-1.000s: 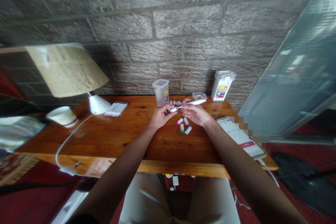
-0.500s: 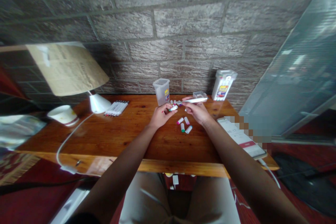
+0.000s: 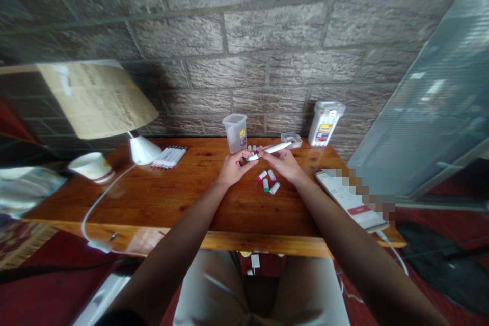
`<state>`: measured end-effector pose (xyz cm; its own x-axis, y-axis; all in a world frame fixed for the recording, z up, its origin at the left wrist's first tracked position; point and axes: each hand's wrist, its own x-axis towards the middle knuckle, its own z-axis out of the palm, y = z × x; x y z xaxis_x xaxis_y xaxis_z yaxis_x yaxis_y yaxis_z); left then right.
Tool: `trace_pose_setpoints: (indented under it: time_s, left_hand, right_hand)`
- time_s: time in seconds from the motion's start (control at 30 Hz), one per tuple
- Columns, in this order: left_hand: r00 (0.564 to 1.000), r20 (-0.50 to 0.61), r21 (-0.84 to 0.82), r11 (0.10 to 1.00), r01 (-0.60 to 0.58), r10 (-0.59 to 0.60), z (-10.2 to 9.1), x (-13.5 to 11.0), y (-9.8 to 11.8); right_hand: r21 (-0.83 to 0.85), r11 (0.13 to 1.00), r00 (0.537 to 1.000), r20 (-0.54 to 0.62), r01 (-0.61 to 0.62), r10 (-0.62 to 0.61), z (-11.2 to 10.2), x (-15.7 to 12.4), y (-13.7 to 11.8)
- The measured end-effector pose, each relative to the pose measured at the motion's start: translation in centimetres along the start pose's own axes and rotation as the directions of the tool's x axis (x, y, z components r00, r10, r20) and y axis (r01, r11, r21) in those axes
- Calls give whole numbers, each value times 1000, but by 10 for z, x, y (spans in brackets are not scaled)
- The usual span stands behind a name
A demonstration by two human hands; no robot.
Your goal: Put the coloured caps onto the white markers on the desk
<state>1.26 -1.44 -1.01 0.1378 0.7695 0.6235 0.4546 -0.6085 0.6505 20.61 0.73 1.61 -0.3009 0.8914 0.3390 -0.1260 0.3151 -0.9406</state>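
My left hand (image 3: 234, 168) is closed on a white marker cap (image 3: 252, 157) with a green end. In my right hand (image 3: 286, 164) is a white marker (image 3: 278, 147), its near end pointing left at the cap; whether the two touch or are joined I cannot tell. Several loose caps lie on the wooden table below the hands, among them a green-ended cap (image 3: 266, 185) and a pink-ended cap (image 3: 262, 175). More caps (image 3: 254, 148) sit behind the fingers, partly hidden.
Against the wall stand an open clear container (image 3: 236, 132), a small clear lid (image 3: 291, 140) and a marker-filled case (image 3: 326, 124). A row of markers (image 3: 170, 157), a lamp (image 3: 143, 150) and a paper cup (image 3: 91, 167) are at left. A phone (image 3: 351, 201) lies at right.
My right hand has brought the marker left and down to the cap in my left hand, tilting the marker's far end up. The left hand has barely moved.
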Motion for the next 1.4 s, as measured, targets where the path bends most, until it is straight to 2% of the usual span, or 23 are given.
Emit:
trace_pose_setpoints:
  time_s: [0.3,0.5,0.63,1.0,1.27,1.4]
  left_hand:
    - [1000,-13,2,1000,18,-18,-2,1,0]
    - [994,-113,114,993,17,-4,-5,1,2]
    - [984,-178,130,991,8,16,-6,1,3]
    - [986,-166,109,993,35,-16,-4,1,2]
    - [998,-65,75,997,-14,18,-4,-1,3]
    - [1000,2,77,997,-25,25,-2,-2,2]
  right_hand:
    - [-55,996,989,130,70,-63,-2,-2,2]
    - [-118,992,957,282,-42,74,1,-16,-6]
    - [-109,993,958,285,49,-16,6,-20,-8]
    - [-207,950,938,305,235,-166,7,-18,-3]
    - [-238,941,954,238,240,-183,8,-18,-4]
    - [-212,959,967,215,185,-139,10,-15,1]
